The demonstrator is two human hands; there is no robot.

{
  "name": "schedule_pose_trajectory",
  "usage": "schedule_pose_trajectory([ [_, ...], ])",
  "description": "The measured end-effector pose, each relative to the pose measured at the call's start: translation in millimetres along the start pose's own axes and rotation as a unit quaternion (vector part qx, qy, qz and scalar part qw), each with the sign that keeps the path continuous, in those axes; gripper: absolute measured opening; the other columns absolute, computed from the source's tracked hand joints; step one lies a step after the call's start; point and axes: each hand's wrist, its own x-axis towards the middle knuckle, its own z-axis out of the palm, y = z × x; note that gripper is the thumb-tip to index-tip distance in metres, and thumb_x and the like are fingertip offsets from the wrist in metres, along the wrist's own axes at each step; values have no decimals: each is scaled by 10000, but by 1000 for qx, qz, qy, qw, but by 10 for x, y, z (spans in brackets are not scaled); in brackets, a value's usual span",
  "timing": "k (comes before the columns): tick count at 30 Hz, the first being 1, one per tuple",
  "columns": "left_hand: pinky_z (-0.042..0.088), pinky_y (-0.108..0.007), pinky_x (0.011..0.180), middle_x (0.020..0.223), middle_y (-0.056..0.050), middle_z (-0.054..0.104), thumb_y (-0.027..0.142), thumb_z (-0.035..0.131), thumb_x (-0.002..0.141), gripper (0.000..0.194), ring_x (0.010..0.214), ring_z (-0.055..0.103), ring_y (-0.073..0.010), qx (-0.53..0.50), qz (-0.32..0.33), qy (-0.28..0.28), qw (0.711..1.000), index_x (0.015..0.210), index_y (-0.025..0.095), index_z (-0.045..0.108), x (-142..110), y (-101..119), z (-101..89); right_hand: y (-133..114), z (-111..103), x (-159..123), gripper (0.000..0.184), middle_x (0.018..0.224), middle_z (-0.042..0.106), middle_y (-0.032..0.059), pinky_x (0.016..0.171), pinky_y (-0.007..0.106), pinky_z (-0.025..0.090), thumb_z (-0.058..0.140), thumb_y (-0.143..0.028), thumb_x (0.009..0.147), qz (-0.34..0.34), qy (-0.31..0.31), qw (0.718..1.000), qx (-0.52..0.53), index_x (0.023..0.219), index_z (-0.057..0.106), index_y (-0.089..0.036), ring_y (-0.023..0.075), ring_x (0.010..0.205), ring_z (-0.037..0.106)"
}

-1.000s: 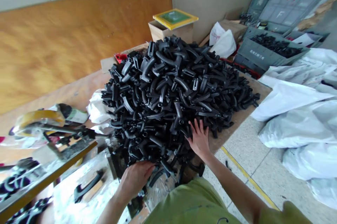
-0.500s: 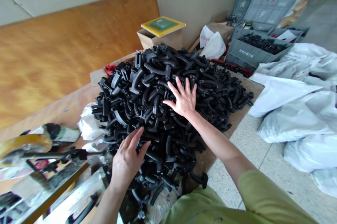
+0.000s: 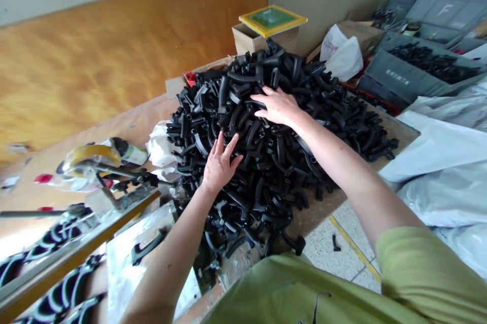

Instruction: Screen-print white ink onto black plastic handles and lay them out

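Observation:
A large heap of black curved plastic handles (image 3: 262, 187) covers the table in front of me. My left hand (image 3: 221, 164) lies over the near left side of the heap, fingers spread, with no handle in its grasp. Higher up, my right hand (image 3: 277, 106) rests on or just above the upper middle of the heap, its fingers apart and pointing left. Whether its fingertips press on the handles beneath I cannot tell. One single handle (image 3: 146, 249) lies on a white sheet left of my left forearm.
A metal fixture with a yellow-edged bar (image 3: 148, 202) and a tape roll (image 3: 91, 156) occupy the left. Behind the heap stands a cardboard box (image 3: 247, 40) under a yellow-framed panel (image 3: 273, 20). White sacks (image 3: 449, 182) and a grey crate (image 3: 399, 78) are on the right. One handle (image 3: 336, 243) lies on the floor.
My view has swung left. My left hand has moved forward over the heap. My right hand has turned from a raised spread palm to fingers pointing left, lower onto the handles.

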Motion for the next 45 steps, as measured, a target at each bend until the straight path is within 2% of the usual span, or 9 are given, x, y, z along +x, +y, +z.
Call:
schedule_pose_trajectory([
  [4,353,-481,1101,1568,-116,243,400,538,892,630,1412,295,-302,-17,-31,3,999,1473,269,334,-530,111,-139,-15,-293,-574,393,1358,534,47,1021,529,407,511,-416,922,-25,49,998,1,1284,565,-271,282,1225,498],
  [7,255,-561,1129,1577,-113,219,382,565,881,637,1440,211,-321,0,-31,-4,1000,1468,282,341,-1118,270,-155,-54,-267,-1497,381,1332,560,52,1050,485,394,498,-353,929,-39,110,993,12,1291,561,-250,261,1253,478],
  [11,143,-674,1103,1581,-134,193,423,624,834,648,1440,164,-381,38,-47,-30,998,1432,298,409,-1837,427,-39,-211,291,-2984,459,1454,431,88,1071,546,348,554,-364,884,50,193,980,6,1326,523,-244,322,1343,363],
  [14,121,-693,1092,1571,-156,211,464,636,813,637,1432,181,-399,64,-62,-38,995,1399,282,466,-2035,432,93,-425,895,-3616,557,1547,253,119,1073,582,325,535,-400,888,124,99,987,17,1406,428,-224,361,1392,259],
  [18,139,-679,1096,1562,-183,215,522,627,797,672,1426,197,-403,88,-84,-35,992,1396,260,475,-1925,364,171,-585,1334,-3604,583,1573,128,151,1053,555,361,457,-386,925,163,-18,986,37,1459,350,-179,380,1421,177],
  [26,152,-655,1107,1585,-166,145,512,638,791,696,1439,137,-409,76,-90,-24,993,1416,268,449,-2184,509,63,-722,811,-3754,420,1219,588,134,974,415,425,487,-458,915,157,-56,984,55,1232,577,-197,280,1150,526],
  [32,138,-641,1122,1548,-121,293,580,632,762,710,1427,220,-368,41,34,-100,994,1408,355,440,-2599,827,315,-1291,1056,-3915,306,1042,659,106,821,352,441,572,-412,865,101,-261,959,30,1064,606,-182,259,976,598],
  [37,128,-642,1127,1568,-89,257,588,649,743,759,1429,228,-339,36,101,-165,980,1424,357,407,-2565,949,617,-1309,1047,-3714,161,962,691,95,863,375,387,537,-267,894,18,-248,969,-11,1006,616,-181,250,978,598],
  [45,59,-652,1139,1558,-70,288,353,629,803,644,1438,185,-340,23,19,-135,990,1414,296,433,-2565,1010,733,-1292,531,-3180,134,889,707,41,760,318,418,624,-297,840,-27,-197,980,23,952,638,-225,211,865,627],
])
